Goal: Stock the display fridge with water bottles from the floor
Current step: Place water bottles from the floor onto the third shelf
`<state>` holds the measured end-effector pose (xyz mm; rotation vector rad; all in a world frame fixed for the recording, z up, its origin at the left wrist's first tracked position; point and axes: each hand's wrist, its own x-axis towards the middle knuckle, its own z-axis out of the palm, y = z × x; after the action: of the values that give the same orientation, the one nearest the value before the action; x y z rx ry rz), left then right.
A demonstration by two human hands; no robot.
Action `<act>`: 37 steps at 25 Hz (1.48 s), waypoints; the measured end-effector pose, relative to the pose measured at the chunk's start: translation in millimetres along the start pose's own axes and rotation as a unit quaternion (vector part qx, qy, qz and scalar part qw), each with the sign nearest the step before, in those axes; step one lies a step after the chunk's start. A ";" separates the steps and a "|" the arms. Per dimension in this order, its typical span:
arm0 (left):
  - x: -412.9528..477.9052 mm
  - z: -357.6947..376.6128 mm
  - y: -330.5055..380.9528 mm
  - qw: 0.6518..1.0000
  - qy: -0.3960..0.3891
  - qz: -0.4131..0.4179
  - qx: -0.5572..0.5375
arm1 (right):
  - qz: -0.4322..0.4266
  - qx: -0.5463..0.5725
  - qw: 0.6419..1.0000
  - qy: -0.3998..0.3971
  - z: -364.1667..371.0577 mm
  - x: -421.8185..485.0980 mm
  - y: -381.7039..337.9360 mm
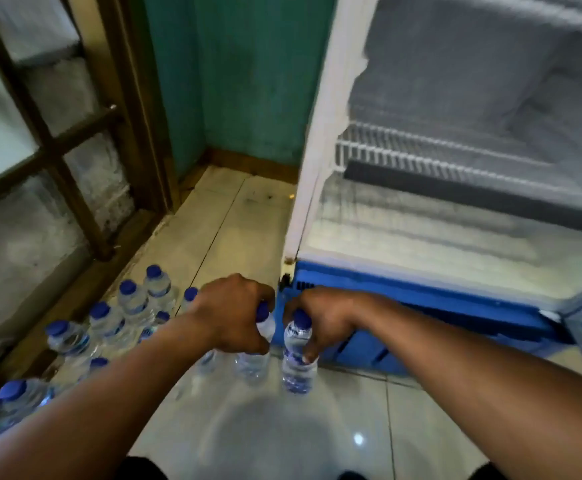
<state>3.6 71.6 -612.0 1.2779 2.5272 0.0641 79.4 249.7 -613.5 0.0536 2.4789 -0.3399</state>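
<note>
— Blue caps all over this head view. How far along is the stocking?
— Barely begun, I'd judge. The left hand (234, 313) is clamped round the neck of one water bottle (254, 362) and the right hand (324, 320) grips a second bottle (296, 365), both low by the floor (248, 434) before the display fridge (421, 299).
— And inside?
— No bottle shows on the wire shelf (421, 157). The spare bottles (109, 323) stand on the floor at the left.
— The room?
— Glossy pale tiles, a green wall (241, 81), and a wooden window frame (74, 133).
</note>
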 end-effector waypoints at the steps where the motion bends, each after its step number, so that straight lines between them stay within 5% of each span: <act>1: -3.3 -24.8 9.8 0.999 0.031 0.012 -0.017 | -0.010 -0.012 1.000 0.014 -27.8 -26.0 1.6; 6: -11.8 -151.5 73.8 0.950 0.249 0.094 -0.164 | -0.025 0.168 0.956 0.240 -136.3 -183.1 36.9; 12: 0.2 -261.1 143.8 0.800 0.403 0.147 -0.418 | -0.099 0.404 0.744 0.523 -193.6 -283.0 87.8; 15: 14.7 -307.9 183.7 0.758 0.433 0.191 -0.448 | -0.114 0.423 0.649 0.622 -229.0 -303.2 103.7; 18: 38.7 -346.8 221.3 0.735 0.448 0.233 -0.453 | -0.106 0.416 0.592 0.682 -270.4 -308.7 132.5; 21: 72.5 -380.9 256.6 0.736 0.466 0.248 -0.424 | -0.076 0.388 0.590 0.704 -308.7 -303.5 166.5; 29: 161.7 -392.9 291.8 0.817 0.419 0.174 -0.356 | -0.042 0.379 0.632 0.675 -330.0 -277.2 208.5; 37: 194.0 -361.8 285.1 0.835 0.388 0.141 -0.363 | -0.046 0.387 0.653 0.649 -305.4 -261.0 227.9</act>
<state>12.6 432.3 -266.1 1.4077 2.3605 1.7359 137.1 559.0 -275.3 0.7726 3.3931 -1.9857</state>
